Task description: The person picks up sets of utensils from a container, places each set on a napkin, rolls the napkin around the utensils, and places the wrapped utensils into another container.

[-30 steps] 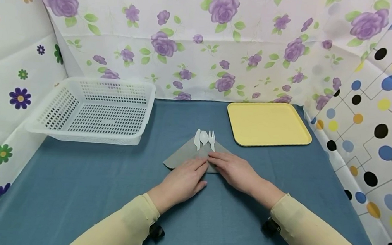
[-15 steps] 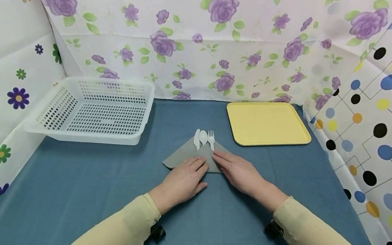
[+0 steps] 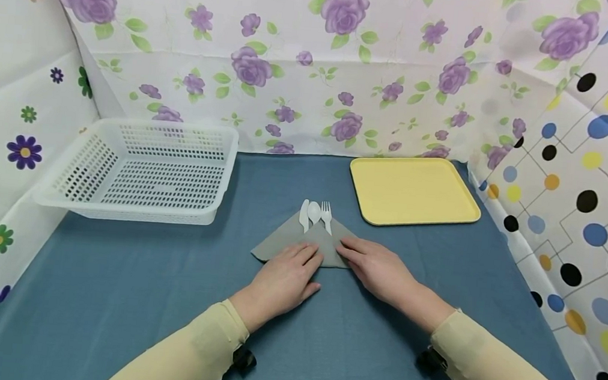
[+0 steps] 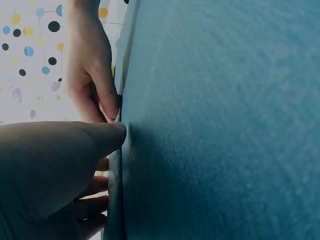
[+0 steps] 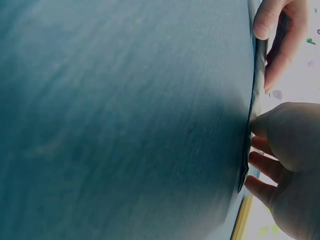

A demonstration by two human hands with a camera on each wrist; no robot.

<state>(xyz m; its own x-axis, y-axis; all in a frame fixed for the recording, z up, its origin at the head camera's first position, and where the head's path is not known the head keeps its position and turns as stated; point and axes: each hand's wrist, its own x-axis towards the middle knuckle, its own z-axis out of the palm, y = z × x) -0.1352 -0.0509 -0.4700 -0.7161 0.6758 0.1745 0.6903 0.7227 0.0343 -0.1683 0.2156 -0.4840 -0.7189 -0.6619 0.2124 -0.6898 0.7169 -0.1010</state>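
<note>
Napkin [image 3: 281,243], grey, folded, flat on blue tablecloth [image 3: 164,298], near centre. White knife [image 3: 304,217], spoon [image 3: 314,212] and fork [image 3: 326,216], side by side, upper ends exposed, lower ends beneath the top fold. Left hand [image 3: 282,281]: fingers extended, resting on the fold, grasping nothing. Right hand [image 3: 379,270]: fingers extended, touching the napkin's right side, likewise ungrasping. Beyond: white perforated basket [image 3: 144,214], left; yellow tray [image 3: 415,190], right.

Blue-covered tabletop [image 3: 137,296]. Directly on it: white perforated basket [image 3: 150,215] at rear left, yellow tray [image 3: 415,190] at rear right, well apart; folded grey napkin [image 3: 317,237] near centre, closer to viewer than both.
</note>
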